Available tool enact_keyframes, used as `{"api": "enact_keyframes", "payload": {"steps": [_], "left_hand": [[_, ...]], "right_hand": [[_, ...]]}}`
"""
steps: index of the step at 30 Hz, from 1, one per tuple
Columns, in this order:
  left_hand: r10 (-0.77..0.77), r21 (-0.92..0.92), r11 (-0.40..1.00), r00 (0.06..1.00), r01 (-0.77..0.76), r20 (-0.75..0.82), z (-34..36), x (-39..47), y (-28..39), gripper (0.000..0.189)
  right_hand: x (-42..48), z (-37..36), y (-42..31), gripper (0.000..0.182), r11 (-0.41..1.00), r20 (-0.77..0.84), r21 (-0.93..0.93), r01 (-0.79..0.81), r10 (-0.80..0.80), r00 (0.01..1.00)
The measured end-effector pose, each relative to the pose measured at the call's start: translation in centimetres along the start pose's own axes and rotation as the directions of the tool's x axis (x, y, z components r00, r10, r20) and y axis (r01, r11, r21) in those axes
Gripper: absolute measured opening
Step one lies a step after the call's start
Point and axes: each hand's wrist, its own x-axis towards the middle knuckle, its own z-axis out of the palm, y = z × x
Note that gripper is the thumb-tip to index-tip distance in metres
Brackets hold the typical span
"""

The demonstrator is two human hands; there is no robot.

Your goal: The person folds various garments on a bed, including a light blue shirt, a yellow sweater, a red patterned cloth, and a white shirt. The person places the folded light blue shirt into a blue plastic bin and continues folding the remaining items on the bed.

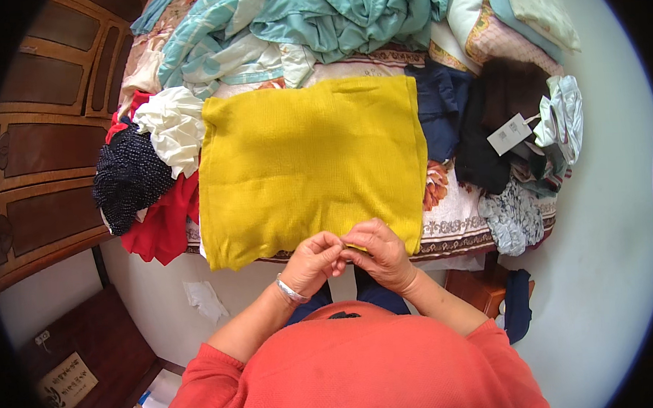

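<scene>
A mustard-yellow piece of knit fabric (pixel 313 155) lies spread in a rough rectangle at the edge of the bed before me. Over its near edge, my left hand (pixel 313 263) and my right hand (pixel 379 254) meet with their fingertips pinched together. Something small and thin may be between the fingers, too small to make out. The hands cover part of the near hem, and whether they touch the fabric is not plain. A silver bangle (pixel 291 289) is on my left wrist.
White (pixel 173 126), navy dotted (pixel 131 178) and red clothes (pixel 161 226) are heaped left; navy (pixel 440 106) and black garments (pixel 483 135) lie right, near a white tag (pixel 509 134). Teal bedding (pixel 350 20) is bunched behind. A wooden cabinet (pixel 52 146) stands left.
</scene>
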Motion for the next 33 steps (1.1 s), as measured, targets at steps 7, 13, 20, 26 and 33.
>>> {"api": "enact_keyframes", "payload": {"steps": [7,13,20,26,33], "left_hand": [[0.012,-0.014,1.000,0.999,-0.013,-0.050,0.3,-0.9,0.7,0.010],[0.047,0.068,0.997,0.990,-0.038,-0.130,-0.4,-1.6,1.3,0.010],[0.056,-0.004,0.998,0.993,-0.057,-0.109,-0.8,-1.9,1.6,0.018],[0.043,0.007,0.999,0.994,-0.042,-0.104,-0.1,-2.1,2.5,0.022],[0.004,-0.123,0.992,0.977,-0.031,-0.211,-2.6,-1.7,0.4,0.014]], "right_hand": [[0.7,1.1,-0.9,0.023,0.996,0.032,0.090,-0.016,0.013,0.999],[1.3,2.2,-1.0,0.016,0.999,0.059,-0.054,0.003,0.000,0.998],[2.2,3.4,-0.8,0.008,0.966,0.097,0.011,-0.258,0.255,0.962],[3.0,2.7,-0.4,0.009,0.939,0.191,0.053,-0.340,0.325,0.926],[2.1,5.1,1.0,0.012,0.981,0.180,-0.193,0.000,0.035,0.983]]}}
